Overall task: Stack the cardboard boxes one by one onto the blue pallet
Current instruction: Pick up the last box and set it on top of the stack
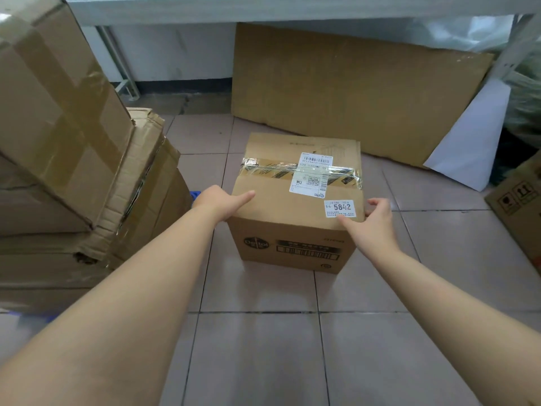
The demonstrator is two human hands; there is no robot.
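Observation:
A taped cardboard box (278, 200) with shipping labels and a "5842" sticker stands on the tiled floor in the middle. My left hand (219, 202) lies on its near left top corner, thumb on the top face. My right hand (370, 219) cups the near right top corner, fingers curled around the edge. The box rests on the floor. To the left, several larger cardboard boxes (58, 127) are piled up, the top one tilted. Only slivers of the blue pallet (194, 196) show under that pile.
A flat cardboard sheet (351, 92) and a white board (474, 136) lean against the wall under a table. Another printed box (521, 209) sits at the right edge. Plastic bags fill the far right corner. Tiled floor lies in front of me.

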